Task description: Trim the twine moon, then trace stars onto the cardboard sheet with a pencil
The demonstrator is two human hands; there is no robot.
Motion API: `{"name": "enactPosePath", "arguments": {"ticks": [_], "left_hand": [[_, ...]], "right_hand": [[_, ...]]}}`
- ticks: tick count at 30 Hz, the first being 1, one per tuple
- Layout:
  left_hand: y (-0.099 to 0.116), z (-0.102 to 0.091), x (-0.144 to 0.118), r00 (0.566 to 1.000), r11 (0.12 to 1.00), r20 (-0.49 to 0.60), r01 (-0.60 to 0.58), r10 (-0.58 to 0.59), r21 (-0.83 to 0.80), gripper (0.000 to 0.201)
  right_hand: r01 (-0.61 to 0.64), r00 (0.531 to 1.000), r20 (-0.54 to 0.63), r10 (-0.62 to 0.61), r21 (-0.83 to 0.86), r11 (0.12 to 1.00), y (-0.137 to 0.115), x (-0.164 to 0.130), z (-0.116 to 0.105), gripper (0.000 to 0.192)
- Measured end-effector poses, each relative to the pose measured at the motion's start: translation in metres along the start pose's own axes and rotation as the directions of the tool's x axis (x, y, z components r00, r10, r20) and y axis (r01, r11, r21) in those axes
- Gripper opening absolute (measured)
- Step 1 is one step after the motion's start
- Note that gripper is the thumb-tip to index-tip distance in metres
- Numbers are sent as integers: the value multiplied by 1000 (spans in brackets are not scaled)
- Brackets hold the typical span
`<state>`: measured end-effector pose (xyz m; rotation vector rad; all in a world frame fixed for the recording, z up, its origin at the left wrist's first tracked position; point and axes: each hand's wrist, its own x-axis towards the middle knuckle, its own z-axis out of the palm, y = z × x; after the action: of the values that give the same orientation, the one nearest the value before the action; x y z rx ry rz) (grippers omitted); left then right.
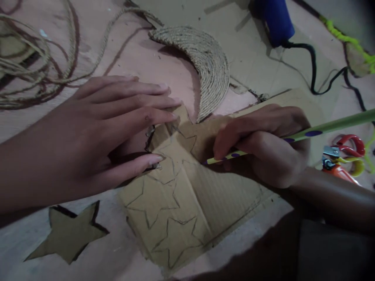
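My right hand (263,144) grips a pale green pencil (328,128) with purple dots, its tip touching a cardboard sheet (231,195). Several star outlines (178,240) are drawn on that sheet. My left hand (117,128) lies with fingers stretched out, their tips on the sheet's upper left edge and the thumb apart below. A cut-out cardboard star (70,234) rests on the table below my left wrist. Beyond the sheet lies a crescent (211,66) covered in coiled twine, one point close to the sheet's edge.
Loose twine (43,70) is heaped at the upper left, one strand running to the crescent. A blue tool (277,21) with a black cord stands at the top right. By my right forearm lie red-handled scissors (353,144) and a small metal sharpener (331,151).
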<state>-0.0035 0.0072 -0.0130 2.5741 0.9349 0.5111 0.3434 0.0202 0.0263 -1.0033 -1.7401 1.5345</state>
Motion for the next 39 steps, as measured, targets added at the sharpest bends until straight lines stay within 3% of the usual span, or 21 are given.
{"name": "enactPosePath", "arguments": {"ticks": [5, 11, 15, 18, 29, 35, 39], "left_hand": [[-3, -6, 3, 999, 1000, 45, 1, 0, -26, 60], [-7, -13, 7, 998, 999, 61, 27, -24, -38, 56], [-6, -15, 10, 998, 1000, 67, 12, -12, -9, 53], [-6, -15, 11, 998, 1000, 61, -9, 10, -24, 52], [-9, -8, 7, 998, 997, 17, -57, 58, -48, 52], [-11, -10, 6, 996, 996, 49, -77, 78, -39, 53], [-10, -9, 7, 996, 996, 44, -80, 81, -33, 52]], "right_hand": [[4, 997, -78, 9, 165, 986, 7, 1, 1, 33], [70, 963, -269, -2, 242, 968, 17, 8, 5, 15], [139, 924, -375, -74, 148, 979, 23, 11, 8, 38], [146, 931, -348, -108, 85, 986, 26, 12, 9, 45], [251, 932, -271, -241, 3, 968, 33, 13, 6, 39], [290, 939, -200, -278, 29, 957, 42, 8, 0, 21], [299, 942, -168, -291, 26, 954, 39, 6, 0, 22]]}}
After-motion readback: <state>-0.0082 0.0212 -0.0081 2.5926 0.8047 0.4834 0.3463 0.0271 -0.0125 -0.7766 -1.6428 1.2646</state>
